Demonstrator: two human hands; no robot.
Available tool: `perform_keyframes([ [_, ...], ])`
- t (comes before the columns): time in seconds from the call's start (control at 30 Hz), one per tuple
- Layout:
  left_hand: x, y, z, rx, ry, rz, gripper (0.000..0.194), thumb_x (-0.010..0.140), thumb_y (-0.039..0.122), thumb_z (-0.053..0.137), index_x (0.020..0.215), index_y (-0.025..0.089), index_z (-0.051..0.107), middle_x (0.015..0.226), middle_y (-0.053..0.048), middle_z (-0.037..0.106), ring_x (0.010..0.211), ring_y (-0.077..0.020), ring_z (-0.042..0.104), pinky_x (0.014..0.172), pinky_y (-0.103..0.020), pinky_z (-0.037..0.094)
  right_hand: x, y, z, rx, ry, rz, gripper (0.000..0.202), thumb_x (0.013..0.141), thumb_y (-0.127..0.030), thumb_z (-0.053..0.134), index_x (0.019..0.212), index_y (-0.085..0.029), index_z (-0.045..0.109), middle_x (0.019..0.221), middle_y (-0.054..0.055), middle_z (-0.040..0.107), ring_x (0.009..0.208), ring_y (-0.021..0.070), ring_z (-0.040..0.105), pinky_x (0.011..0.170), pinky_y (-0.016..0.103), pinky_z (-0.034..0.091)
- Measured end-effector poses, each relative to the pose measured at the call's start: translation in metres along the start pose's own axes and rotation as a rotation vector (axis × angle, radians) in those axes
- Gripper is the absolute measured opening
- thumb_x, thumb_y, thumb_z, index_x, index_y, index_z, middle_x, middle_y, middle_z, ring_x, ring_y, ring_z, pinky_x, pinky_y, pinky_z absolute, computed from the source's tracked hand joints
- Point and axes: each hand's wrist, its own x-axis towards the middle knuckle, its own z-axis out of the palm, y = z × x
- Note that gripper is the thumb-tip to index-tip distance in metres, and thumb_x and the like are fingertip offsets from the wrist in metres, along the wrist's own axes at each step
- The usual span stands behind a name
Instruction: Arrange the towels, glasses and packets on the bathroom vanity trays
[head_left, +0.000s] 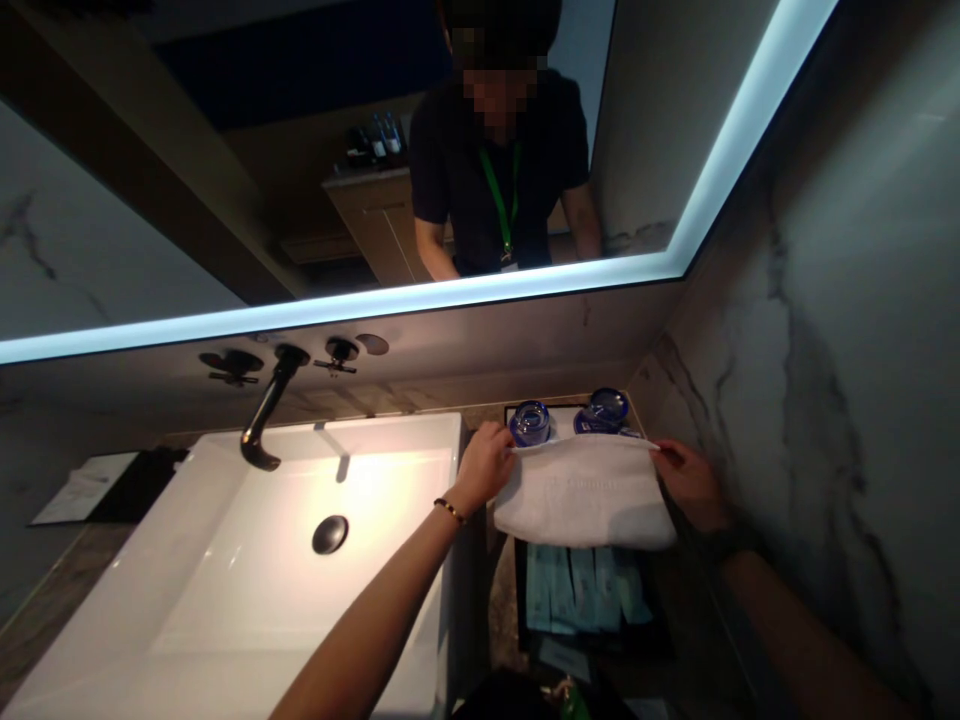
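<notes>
A folded white towel [589, 492] with raised lettering is stretched between my hands, over the counter to the right of the sink. My left hand [487, 465] pinches its upper left corner. At the upper right corner my right hand [690, 482] grips the edge, close to the marble wall. Just behind the towel, two blue-tinted glasses, one at left [531, 423] and one at right [607, 405], rest on a tray. Several pale blue packets [581, 590] lie in a dark tray in front, partly covered by the towel.
To the left is a white rectangular sink [225, 600] with a dark drain plug [330, 535]. A black wall faucet [270, 410] reaches over it. A lit-edge mirror [337, 302] spans the wall, reflecting a person. The marble wall [825, 400] closes off the right side.
</notes>
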Motion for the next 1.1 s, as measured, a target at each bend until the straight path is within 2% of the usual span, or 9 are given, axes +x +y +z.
perform_keyframes([
  [0.1, -0.042, 0.013, -0.003, 0.243, 0.012, 0.261, 0.014, 0.088, 0.01, 0.049, 0.086, 0.018, 0.06, 0.096, -0.01, 0.058, 0.096, -0.025, 0.05, 0.09, -0.039, 0.046, -0.042, 0.005, -0.01, 0.035, 0.128, -0.053, 0.035, 0.082, -0.046, 0.05, 0.096, -0.017, 0.064, 0.118, 0.015, 0.065, 0.106, 0.0272, 0.062, 0.098, 0.044, 0.049],
  [0.2, -0.078, 0.013, 0.006, 0.398, -0.065, 0.435, 0.011, 0.093, 0.015, 0.051, 0.088, 0.016, 0.06, 0.098, -0.01, 0.059, 0.1, -0.0252, 0.051, 0.095, -0.04, 0.045, -0.086, 0.017, -0.015, 0.038, 0.177, -0.084, 0.034, 0.08, -0.048, 0.05, 0.091, -0.019, 0.064, 0.12, 0.017, 0.063, 0.115, 0.0312, 0.057, 0.108, 0.051, 0.04],
  [0.37, -0.092, 0.007, 0.02, 0.518, -0.256, 0.456, 0.006, 0.093, 0.021, 0.058, 0.092, 0.017, 0.061, 0.102, -0.008, 0.061, 0.104, -0.0249, 0.052, 0.099, -0.042, 0.043, -0.124, 0.038, -0.004, 0.046, 0.136, -0.05, 0.036, 0.079, -0.047, 0.049, 0.09, -0.018, 0.066, 0.126, 0.019, 0.06, 0.122, 0.0355, 0.053, 0.109, 0.058, 0.037],
  [0.57, -0.078, 0.018, 0.007, 0.362, -0.315, 0.325, 0.009, 0.084, 0.011, 0.059, 0.09, 0.017, 0.063, 0.103, -0.009, 0.062, 0.104, -0.0254, 0.052, 0.1, -0.043, 0.042, -0.116, 0.042, -0.003, 0.104, 0.04, 0.083, 0.037, 0.079, -0.049, 0.045, 0.089, -0.021, 0.067, 0.12, 0.016, 0.067, 0.115, 0.0321, 0.062, 0.103, 0.051, 0.047],
  [0.7, -0.061, 0.018, 0.008, 0.199, -0.172, 0.044, 0.033, 0.083, 0.01, 0.054, 0.116, 0.015, 0.059, 0.12, -0.013, 0.06, 0.113, -0.027, 0.051, 0.1, -0.041, 0.043, -0.098, 0.036, -0.001, 0.157, -0.064, 0.235, 0.046, 0.081, -0.057, 0.046, 0.098, -0.019, 0.066, 0.089, 0.013, 0.076, 0.083, 0.029, 0.073, 0.072, 0.041, 0.059],
  [0.77, -0.051, 0.013, 0.012, 0.108, -0.214, -0.13, 0.042, 0.081, 0.014, 0.06, 0.122, 0.014, 0.056, 0.12, -0.015, 0.061, 0.113, -0.0284, 0.054, 0.098, -0.041, 0.043, -0.091, 0.033, 0.002, 0.176, -0.158, 0.242, 0.044, 0.074, -0.058, 0.056, 0.091, -0.019, 0.068, 0.081, 0.01, 0.077, 0.076, 0.0292, 0.073, 0.066, 0.039, 0.06],
  [0.87, -0.044, 0.008, 0.014, 0.009, -0.313, -0.27, 0.035, 0.075, 0.012, 0.063, 0.109, 0.015, 0.061, 0.1, -0.01, 0.068, 0.095, -0.0253, 0.063, 0.084, -0.034, 0.046, -0.086, 0.028, 0.0, 0.148, -0.23, 0.207, 0.04, 0.067, -0.054, 0.062, 0.084, -0.018, 0.07, 0.076, 0.009, 0.077, 0.07, 0.03, 0.073, 0.061, 0.039, 0.059],
  [1.0, -0.068, 0.016, 0.019, -0.266, -0.324, -0.353, 0.007, 0.07, 0.014, 0.062, 0.076, 0.017, 0.059, 0.075, -0.001, 0.063, 0.074, -0.0179, 0.06, 0.067, -0.027, 0.04, -0.067, 0.014, -0.015, 0.018, -0.124, 0.098, 0.046, 0.075, -0.053, 0.055, 0.094, -0.014, 0.071, 0.085, 0.014, 0.076, 0.075, 0.0306, 0.072, 0.069, 0.042, 0.058],
  [1.1, -0.097, 0.034, 0.044, -0.776, -0.374, -0.563, 0.016, 0.064, 0.022, 0.068, 0.07, 0.017, 0.054, 0.066, 0.002, 0.055, 0.063, -0.0137, 0.053, 0.058, -0.025, 0.039, -0.032, -0.005, -0.016, -0.073, -0.029, -0.057, 0.045, 0.081, -0.048, 0.052, 0.105, -0.013, 0.07, 0.106, 0.018, 0.072, 0.098, 0.0321, 0.068, 0.09, 0.046, 0.054],
])
